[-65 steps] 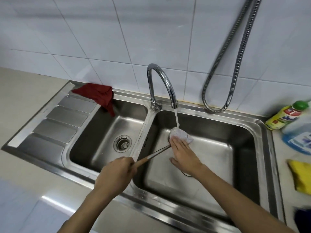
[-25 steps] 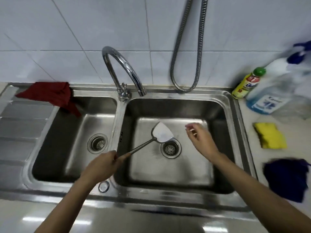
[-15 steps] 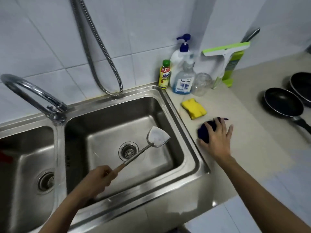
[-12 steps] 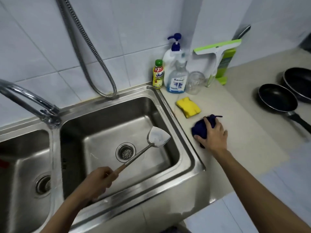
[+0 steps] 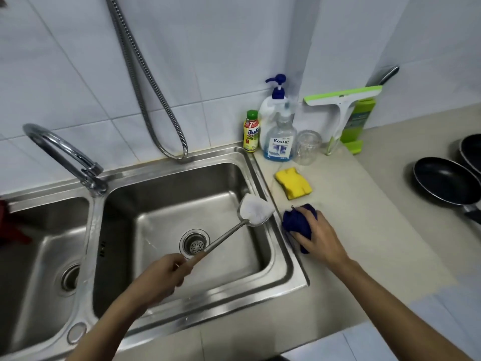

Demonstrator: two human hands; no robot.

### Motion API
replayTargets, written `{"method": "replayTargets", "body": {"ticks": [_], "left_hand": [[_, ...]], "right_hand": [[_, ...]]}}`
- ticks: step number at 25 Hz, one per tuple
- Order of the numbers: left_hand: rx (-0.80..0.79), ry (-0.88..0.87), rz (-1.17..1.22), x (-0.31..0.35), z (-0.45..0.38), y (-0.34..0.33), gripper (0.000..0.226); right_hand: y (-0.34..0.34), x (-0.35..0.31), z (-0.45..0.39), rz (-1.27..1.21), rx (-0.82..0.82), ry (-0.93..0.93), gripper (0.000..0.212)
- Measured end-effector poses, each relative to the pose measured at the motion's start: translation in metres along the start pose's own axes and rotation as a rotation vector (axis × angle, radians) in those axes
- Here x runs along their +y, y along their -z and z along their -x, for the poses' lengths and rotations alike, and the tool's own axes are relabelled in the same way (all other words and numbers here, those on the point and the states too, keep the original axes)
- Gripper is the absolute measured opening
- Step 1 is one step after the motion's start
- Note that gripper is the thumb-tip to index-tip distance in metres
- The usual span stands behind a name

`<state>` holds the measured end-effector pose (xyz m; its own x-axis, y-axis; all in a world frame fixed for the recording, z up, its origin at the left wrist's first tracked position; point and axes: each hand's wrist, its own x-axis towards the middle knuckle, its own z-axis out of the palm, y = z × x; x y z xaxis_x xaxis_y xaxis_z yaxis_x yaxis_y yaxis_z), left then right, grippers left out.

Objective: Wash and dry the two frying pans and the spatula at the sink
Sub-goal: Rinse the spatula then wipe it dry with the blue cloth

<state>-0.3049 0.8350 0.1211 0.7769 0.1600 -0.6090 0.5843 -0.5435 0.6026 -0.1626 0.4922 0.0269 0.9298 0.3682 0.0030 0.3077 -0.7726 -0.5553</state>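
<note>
Spatula over the right basin, cloth in hand.
The left hand (image 5: 162,276) gripped the spatula (image 5: 242,224) by its handle, blade raised near the sink's (image 5: 291,259) right rim; the right hand (image 5: 318,237) clutched a dark blue cloth (image 5: 295,220) on the counter (image 5: 369,251) (beside the rim). Two black frying pans (image 5: 445,181) sat at the counter's right edge.

White tiled wall (image 5: 208,48), beige countertop (image 5: 364,230), steel double sink (image 5: 283,256), chrome tap (image 5: 59,149)

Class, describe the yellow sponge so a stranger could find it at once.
Start at the right sink basin and move onto the counter beside it. The yellow sponge lies flat between the bottles and the blue cloth; it alone is bright yellow with wavy edges.
</note>
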Motion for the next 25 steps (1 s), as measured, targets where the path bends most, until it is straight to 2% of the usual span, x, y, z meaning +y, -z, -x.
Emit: {"method": "replayTargets", "body": {"ticks": [2,4,6,9,13,17,20,23,24,25], "left_hand": [[0.035,-0.026,0.076,0.012,0.002,-0.007,0.032],[0.114,-0.044,0.115,0.023,0.008,-0.009,0.034],[0.231,-0.091,-0.001,0.031,0.014,-0.007,0.034],[0.382,-0.112,-0.223,0.039,0.03,-0.004,0.042],[0.466,-0.079,-0.195,0.034,0.043,-0.002,0.068],[0.501,-0.048,-0.205,0.028,0.049,0.001,0.058],[0.532,-0.008,-0.272,0.023,0.052,0.001,0.064],[0.563,0.005,-0.309,0.02,0.05,0.003,0.069],[0.561,0.01,-0.329,0.02,0.049,0.004,0.066],[0.555,0.013,-0.349,0.02,0.048,0.004,0.062]], "right_hand": [[0.011,-0.028,-0.02,-0.067,-0.023,0.163,0.066],[0.023,-0.055,-0.05,0.01,-0.126,0.346,0.068],[0.029,-0.076,-0.074,0.221,-0.172,0.528,0.065],[0.02,-0.103,-0.094,0.425,-0.14,0.728,0.058],[0.005,-0.125,-0.124,0.46,-0.151,0.72,0.051],[-0.012,-0.134,-0.144,0.399,-0.053,0.623,0.046],[-0.018,-0.146,-0.157,0.317,-0.056,0.48,0.047],[-0.035,-0.15,-0.152,0.308,-0.214,0.702,0.046],[-0.038,-0.149,-0.152,0.32,-0.234,0.734,0.045],[-0.038,-0.146,-0.158,0.316,-0.203,0.683,0.045]]}}
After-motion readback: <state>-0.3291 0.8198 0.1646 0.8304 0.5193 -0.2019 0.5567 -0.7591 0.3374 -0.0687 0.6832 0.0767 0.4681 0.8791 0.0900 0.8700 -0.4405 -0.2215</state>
